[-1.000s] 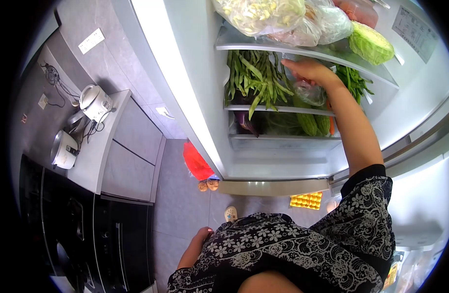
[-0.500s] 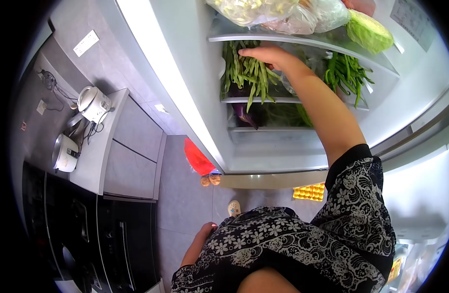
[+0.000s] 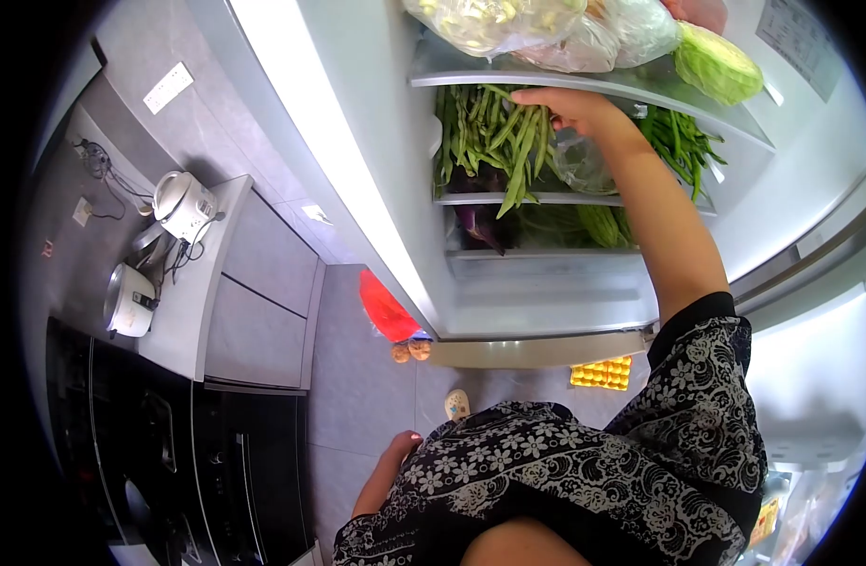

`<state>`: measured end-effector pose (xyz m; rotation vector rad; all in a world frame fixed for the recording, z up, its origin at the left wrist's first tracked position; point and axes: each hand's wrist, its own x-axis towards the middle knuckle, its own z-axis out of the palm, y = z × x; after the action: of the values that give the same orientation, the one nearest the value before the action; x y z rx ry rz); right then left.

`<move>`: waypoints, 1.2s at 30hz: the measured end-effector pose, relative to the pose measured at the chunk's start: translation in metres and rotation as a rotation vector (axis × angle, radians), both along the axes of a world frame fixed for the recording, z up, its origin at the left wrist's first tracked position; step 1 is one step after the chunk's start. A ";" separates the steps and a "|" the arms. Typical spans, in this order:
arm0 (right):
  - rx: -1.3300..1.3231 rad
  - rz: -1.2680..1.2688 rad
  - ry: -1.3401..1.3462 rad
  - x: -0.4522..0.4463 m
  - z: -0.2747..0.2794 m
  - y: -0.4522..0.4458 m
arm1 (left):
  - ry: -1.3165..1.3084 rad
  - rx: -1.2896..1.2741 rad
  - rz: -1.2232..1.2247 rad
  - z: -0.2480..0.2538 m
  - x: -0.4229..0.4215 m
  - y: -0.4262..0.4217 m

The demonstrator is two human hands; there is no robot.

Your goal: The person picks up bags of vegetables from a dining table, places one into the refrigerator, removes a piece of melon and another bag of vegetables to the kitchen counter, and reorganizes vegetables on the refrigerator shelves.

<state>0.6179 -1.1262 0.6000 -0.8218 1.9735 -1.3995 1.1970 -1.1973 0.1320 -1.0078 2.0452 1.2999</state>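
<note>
My right hand (image 3: 572, 107) reaches into the fridge, under the upper glass shelf, with its fingers closed on some green beans (image 3: 524, 146). More long green beans lie bunched to its left, some hanging over the front edge of the shelf (image 3: 565, 198). A clear plastic bag (image 3: 584, 162) sits just below the hand. To the right of my forearm are green chili peppers (image 3: 676, 141). At my side, beside the patterned shirt, hangs my left hand (image 3: 404, 443); its fingers are mostly hidden, and no object shows in it.
Bagged vegetables (image 3: 499, 24) and a cut cabbage (image 3: 718, 64) rest on the upper shelf. Below are an eggplant (image 3: 480, 226) and a ridged green vegetable (image 3: 600, 224). A yellow egg tray (image 3: 602, 373) and red bag (image 3: 386, 307) are low down. Cookers (image 3: 184, 206) stand on the left counter.
My right hand has moved right, and the beans at its fingers have shifted right with it. The clear bag and the ridged vegetable show more now. My left hand stays at my side.
</note>
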 end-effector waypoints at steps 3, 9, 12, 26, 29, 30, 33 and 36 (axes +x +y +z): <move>-0.020 0.057 0.007 -0.014 -0.005 0.005 | -0.019 -0.018 0.033 0.003 0.005 0.001; -0.137 0.085 0.069 -0.006 -0.006 0.002 | -0.025 -0.085 -0.020 0.009 0.001 -0.002; -0.115 0.013 0.265 0.012 0.000 0.002 | -0.057 -0.093 -0.040 0.012 -0.009 -0.005; 0.287 0.031 1.052 0.097 -0.012 0.039 | -0.094 -0.023 -0.121 -0.005 -0.005 -0.009; 0.305 0.008 0.990 0.101 -0.019 0.035 | -0.039 -0.042 -0.135 -0.029 -0.001 -0.016; 0.317 -0.010 0.967 0.101 -0.020 0.035 | -0.042 -0.086 -0.144 -0.027 -0.006 -0.015; 0.257 -0.068 0.921 0.100 -0.021 0.038 | 0.006 -0.107 -0.091 -0.018 -0.012 -0.008; 0.152 -0.114 0.822 0.097 -0.020 0.043 | 0.060 -0.014 -0.011 -0.002 -0.021 0.001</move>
<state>0.7153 -1.0833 0.5796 -1.3771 2.7221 -1.0200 1.1760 -1.1966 0.1302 -0.9737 2.1044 1.3274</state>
